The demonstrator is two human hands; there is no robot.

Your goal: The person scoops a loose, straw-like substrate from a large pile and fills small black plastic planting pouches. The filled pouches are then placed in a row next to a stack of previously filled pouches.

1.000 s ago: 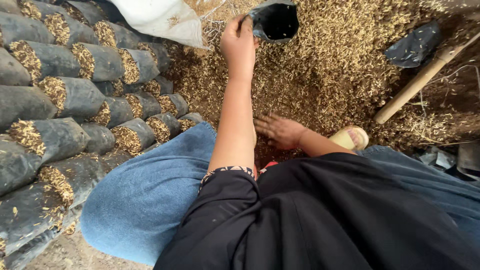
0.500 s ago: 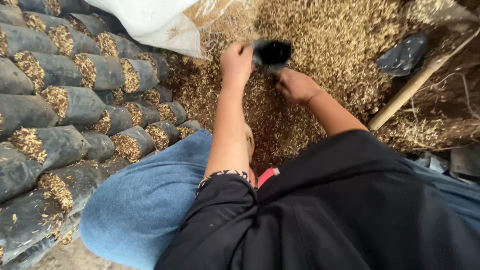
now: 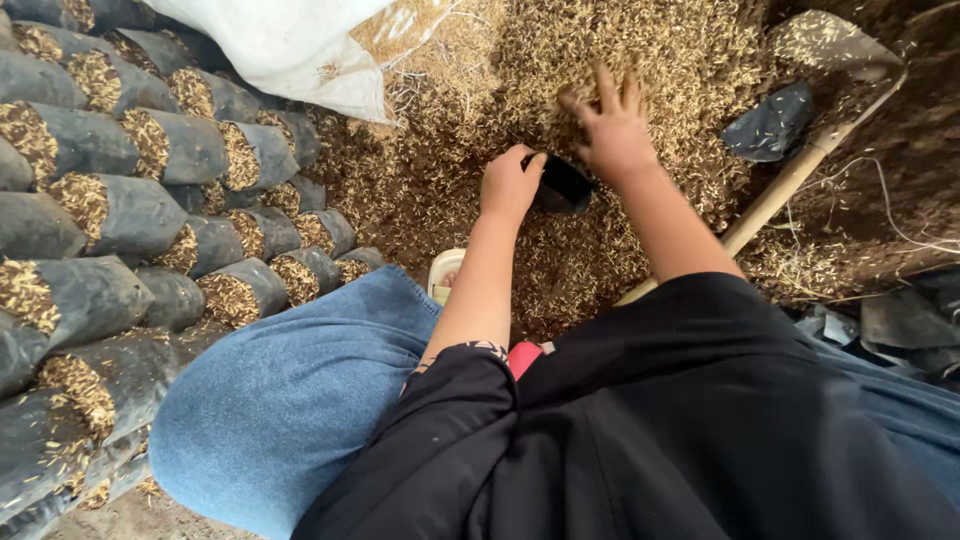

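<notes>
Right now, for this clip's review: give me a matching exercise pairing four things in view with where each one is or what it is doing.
Things:
1. left hand
2. right hand
3. white sack
4. filled black bags

Places or states:
A. stacked in rows on the left
B. spread on the husk pile
C. holding a small black bag
D. lying at the top, above the rows

Pairs: 1-C, 2-B, 3-D, 4-A

Stacked black grow bags (image 3: 150, 200) filled with husk occupy the left of the frame, lying on their sides. A white sack (image 3: 290, 45) lies at upper centre-left. A wooden-handled shovel (image 3: 800, 165) rests diagonally at upper right beside a crumpled empty black bag (image 3: 770, 122).
</notes>
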